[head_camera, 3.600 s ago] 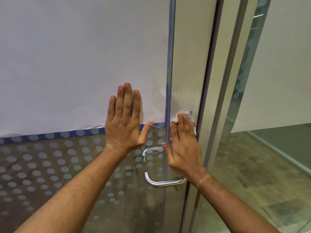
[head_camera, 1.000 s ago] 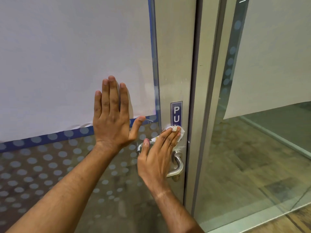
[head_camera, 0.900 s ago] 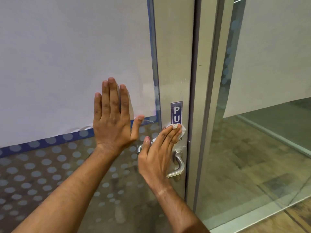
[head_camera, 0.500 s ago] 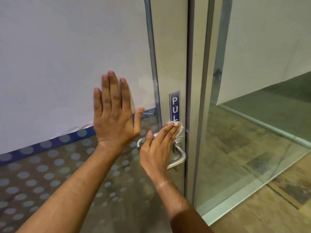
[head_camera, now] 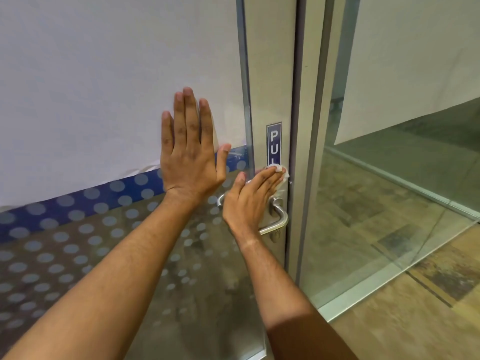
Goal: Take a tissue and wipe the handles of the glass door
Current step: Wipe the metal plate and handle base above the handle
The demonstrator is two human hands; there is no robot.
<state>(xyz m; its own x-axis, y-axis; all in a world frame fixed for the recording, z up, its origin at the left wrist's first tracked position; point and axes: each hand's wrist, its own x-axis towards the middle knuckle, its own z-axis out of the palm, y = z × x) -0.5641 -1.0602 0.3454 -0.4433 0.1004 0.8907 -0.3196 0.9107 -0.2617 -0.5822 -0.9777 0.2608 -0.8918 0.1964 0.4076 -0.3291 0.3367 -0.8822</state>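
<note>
My left hand (head_camera: 191,157) lies flat with straight fingers on the glass door (head_camera: 104,87), over the white film and blue dotted band. My right hand (head_camera: 250,196) presses a white tissue (head_camera: 281,172) with straight fingers against the metal door stile, just above the steel lever handle (head_camera: 279,219). The tissue peeks out past the fingertips, covering the lower end of the blue "PULL" sticker (head_camera: 274,144). A second lever handle (head_camera: 220,200) shows through the glass on the door's far side, mostly hidden behind my right hand.
The metal door frame (head_camera: 311,126) stands right of the stile. Beyond it is a fixed glass panel (head_camera: 389,178) with a wood-patterned floor (head_camera: 415,320) behind and below it. The lower door glass carries a pattern of frosted dots (head_camera: 65,268).
Since 3.6 s ago my right hand with the tissue moved down the stile to just above the handle. In the last second both hands stay nearly still; the view drifts left.
</note>
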